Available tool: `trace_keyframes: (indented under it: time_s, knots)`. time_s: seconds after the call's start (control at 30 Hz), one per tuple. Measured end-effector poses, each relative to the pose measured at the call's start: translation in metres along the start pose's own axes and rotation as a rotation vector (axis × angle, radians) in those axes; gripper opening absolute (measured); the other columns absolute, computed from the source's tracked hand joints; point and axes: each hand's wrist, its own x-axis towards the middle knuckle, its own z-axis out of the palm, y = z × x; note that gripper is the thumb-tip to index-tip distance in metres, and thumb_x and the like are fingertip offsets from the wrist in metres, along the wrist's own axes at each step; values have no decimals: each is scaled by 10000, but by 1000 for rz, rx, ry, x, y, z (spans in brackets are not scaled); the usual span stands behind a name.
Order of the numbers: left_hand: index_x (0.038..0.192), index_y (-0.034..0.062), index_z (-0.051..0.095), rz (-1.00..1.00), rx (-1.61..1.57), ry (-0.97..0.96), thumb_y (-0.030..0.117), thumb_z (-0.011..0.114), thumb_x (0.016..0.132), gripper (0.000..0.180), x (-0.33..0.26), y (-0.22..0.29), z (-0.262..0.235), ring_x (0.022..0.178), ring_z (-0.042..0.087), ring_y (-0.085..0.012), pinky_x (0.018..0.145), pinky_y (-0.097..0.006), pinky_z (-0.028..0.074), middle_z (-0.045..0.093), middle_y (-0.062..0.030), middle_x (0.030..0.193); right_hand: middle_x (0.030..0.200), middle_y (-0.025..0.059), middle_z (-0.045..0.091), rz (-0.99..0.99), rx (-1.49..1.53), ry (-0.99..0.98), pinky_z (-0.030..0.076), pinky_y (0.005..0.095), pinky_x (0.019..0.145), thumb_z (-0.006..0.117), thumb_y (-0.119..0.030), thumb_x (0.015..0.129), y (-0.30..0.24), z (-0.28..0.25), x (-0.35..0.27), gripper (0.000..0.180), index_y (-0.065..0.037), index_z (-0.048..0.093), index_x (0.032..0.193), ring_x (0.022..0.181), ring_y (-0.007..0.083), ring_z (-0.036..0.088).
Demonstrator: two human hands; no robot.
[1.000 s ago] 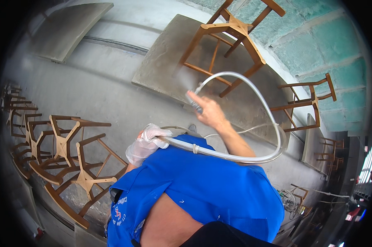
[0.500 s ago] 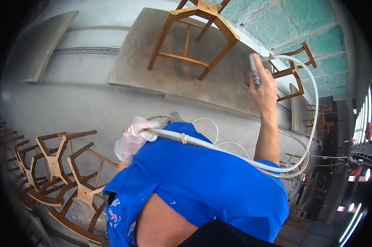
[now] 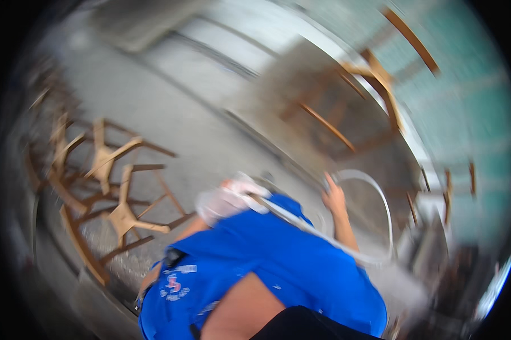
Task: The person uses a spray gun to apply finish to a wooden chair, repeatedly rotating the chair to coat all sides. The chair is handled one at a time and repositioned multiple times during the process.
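Observation:
My left hand [image 3: 227, 201], in a thin translucent glove, is closed round a pale hose [image 3: 306, 226] at the front of my blue shirt. The hose runs across my body to the right and loops up toward my right hand [image 3: 336, 199]. That bare hand is closed on a slim grey spray gun [image 3: 327, 180], blurred and mostly hidden by the fingers. Beyond it, a wooden chair frame [image 3: 374, 73] without a seat stands on a brown-grey slab [image 3: 300, 73], smeared by motion. My right hand is apart from that chair.
Several seatless wooden chair frames [image 3: 125, 218] stand crowded at the left. More chair parts [image 3: 448, 192] show at the right, beside a pale green wall [image 3: 465, 107]. Another slab [image 3: 136, 25] lies at the far left. Grey floor [image 3: 170, 119] stretches between.
My view has swung, so the slab and its chair now appear tilted and farther right. My right hand has come lower and nearer my body with the spray gun. My left hand keeps the hose.

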Motion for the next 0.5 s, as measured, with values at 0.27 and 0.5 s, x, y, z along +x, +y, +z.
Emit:
trace_keyframes:
  time_s: [0.27,0.5]
  knots:
    - [1003,177,797,-175,279,237,188,846,834,176,-27,22,25,868,674,-277,786,-409,532,729,-59,1032,1278,266,719,-289,183,-268,518,478,1080,699,-118,931,-111,25,98,667,-235,532,1566,1242,442,668]
    - [1050,156,829,-255,475,467,188,839,859,194,-54,32,40,886,686,-297,776,-417,534,744,-82,1013,1347,217,714,-708,216,-448,498,433,1104,723,-130,947,-260,-19,119,640,-176,541,1559,1320,353,655]
